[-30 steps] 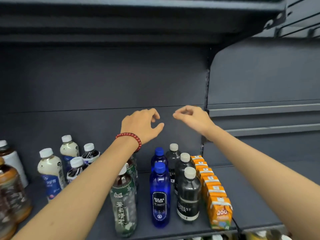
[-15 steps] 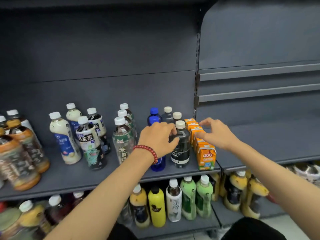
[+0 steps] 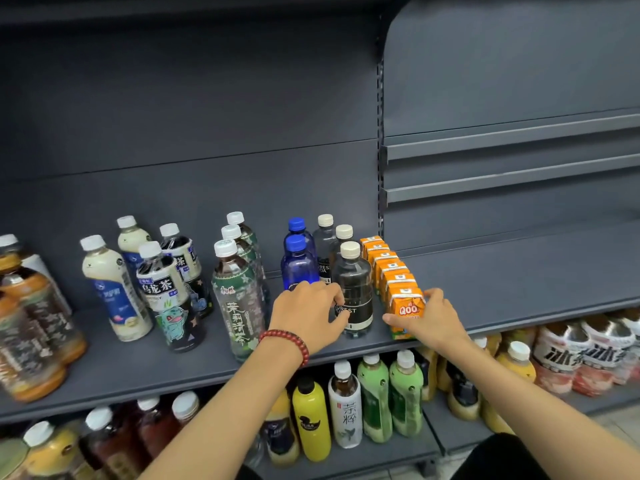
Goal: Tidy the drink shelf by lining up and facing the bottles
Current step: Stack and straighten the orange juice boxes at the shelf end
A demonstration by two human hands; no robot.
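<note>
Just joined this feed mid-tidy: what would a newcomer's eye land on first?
Two hands on the middle shelf: the left hand, in a red bead bracelet, fingers touching the dark soda bottle beside a blue bottle; the right hand gripping the front orange carton of a row. Left of them, mixed bottles stand scattered.

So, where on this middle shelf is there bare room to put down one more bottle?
The widest bare patch is the shelf section right of the juice cartons. A bare strip also runs along the front edge, before the oolong bottle and the green tea bottle. Crowded: blue bottles, black soda bottles and cartons stand packed together.
</note>
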